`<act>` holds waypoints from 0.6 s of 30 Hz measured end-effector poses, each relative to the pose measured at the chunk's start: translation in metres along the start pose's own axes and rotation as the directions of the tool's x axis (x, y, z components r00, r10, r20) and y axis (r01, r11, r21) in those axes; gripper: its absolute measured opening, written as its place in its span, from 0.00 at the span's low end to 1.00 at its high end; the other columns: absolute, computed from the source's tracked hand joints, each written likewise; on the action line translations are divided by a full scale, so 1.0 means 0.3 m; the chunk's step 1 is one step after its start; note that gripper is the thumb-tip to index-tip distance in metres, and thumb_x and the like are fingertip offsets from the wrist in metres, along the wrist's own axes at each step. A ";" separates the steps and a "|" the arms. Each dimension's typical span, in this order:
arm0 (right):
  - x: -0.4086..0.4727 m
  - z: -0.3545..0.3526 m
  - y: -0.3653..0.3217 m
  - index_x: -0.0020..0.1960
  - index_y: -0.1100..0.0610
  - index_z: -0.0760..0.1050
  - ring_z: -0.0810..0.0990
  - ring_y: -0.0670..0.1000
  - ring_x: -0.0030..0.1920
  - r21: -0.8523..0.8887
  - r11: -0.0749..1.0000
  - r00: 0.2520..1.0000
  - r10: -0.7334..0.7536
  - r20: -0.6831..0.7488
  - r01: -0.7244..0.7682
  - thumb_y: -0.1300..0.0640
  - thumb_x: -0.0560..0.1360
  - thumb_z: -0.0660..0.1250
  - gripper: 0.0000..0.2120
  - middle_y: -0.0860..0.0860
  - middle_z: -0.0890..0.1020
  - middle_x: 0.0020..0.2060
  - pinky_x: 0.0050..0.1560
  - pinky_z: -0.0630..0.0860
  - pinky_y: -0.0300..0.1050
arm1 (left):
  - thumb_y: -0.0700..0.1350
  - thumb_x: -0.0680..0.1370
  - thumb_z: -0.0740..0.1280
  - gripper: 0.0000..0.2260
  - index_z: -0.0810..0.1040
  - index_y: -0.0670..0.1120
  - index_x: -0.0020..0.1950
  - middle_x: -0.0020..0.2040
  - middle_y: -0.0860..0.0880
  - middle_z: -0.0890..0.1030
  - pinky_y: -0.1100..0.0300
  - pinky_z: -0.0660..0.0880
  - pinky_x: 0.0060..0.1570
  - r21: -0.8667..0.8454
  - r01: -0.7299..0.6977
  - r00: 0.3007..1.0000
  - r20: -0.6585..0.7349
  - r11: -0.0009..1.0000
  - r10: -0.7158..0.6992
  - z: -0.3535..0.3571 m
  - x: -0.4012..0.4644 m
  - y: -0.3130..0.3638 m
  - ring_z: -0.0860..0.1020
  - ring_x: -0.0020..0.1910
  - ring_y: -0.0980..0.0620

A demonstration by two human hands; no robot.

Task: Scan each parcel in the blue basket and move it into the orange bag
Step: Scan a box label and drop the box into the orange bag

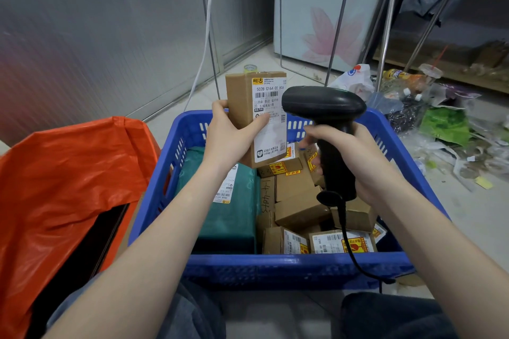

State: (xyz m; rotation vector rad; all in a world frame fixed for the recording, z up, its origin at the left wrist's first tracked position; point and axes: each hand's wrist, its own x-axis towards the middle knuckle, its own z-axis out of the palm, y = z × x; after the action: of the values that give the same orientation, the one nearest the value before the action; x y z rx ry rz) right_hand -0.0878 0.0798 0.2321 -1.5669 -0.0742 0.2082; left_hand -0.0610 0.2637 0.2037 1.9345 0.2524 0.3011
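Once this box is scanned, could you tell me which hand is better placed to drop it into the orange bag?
Left. The left hand already grips the cardboard box, and the orange bag lies on that side. The right hand holds the scanner.

Parcel up at the scanner, basket full, bag waiting.
A tall brown cardboard parcel [248, 115] stands upright above the blue basket [275, 267], white label facing the black handheld scanner [327, 129] just beside it. More cardboard boxes and a teal package [231, 217] fill the basket; the orange bag [68, 173] gapes open just left.
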 end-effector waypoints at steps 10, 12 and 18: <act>0.016 0.069 0.001 0.56 0.59 0.76 0.81 0.50 0.33 0.069 0.997 0.999 0.030 0.010 -0.031 0.53 0.75 0.68 0.13 0.53 0.83 0.43 0.33 0.80 0.41 | 0.50 0.73 0.74 0.23 0.65 0.50 0.61 0.45 0.63 0.73 0.77 0.71 0.30 0.001 -0.060 0.996 -0.060 0.998 0.060 -0.112 0.021 0.033 0.74 0.35 0.77; 0.029 0.121 -0.009 0.56 0.58 0.75 0.81 0.50 0.33 0.087 0.995 0.999 0.039 0.001 -0.039 0.53 0.75 0.69 0.13 0.54 0.83 0.44 0.33 0.80 0.42 | 0.49 0.72 0.74 0.23 0.66 0.50 0.60 0.44 0.63 0.73 0.77 0.70 0.30 -0.020 -0.060 0.995 -0.079 0.998 0.058 -0.161 0.026 0.033 0.74 0.34 0.78; 0.084 0.363 -0.004 0.56 0.54 0.74 0.82 0.46 0.34 0.077 0.997 0.999 0.029 0.039 -0.032 0.54 0.75 0.69 0.11 0.52 0.81 0.50 0.36 0.80 0.41 | 0.54 0.72 0.74 0.25 0.66 0.51 0.63 0.49 0.60 0.74 0.73 0.73 0.38 0.078 -0.048 0.986 -0.156 0.996 0.060 -0.389 0.040 -0.029 0.75 0.44 0.67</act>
State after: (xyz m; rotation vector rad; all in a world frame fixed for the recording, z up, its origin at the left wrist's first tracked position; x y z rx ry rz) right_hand -0.0824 0.1913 0.2318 -1.4879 -0.0718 0.2620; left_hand -0.0879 0.3728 0.2387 1.9949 0.3195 0.4892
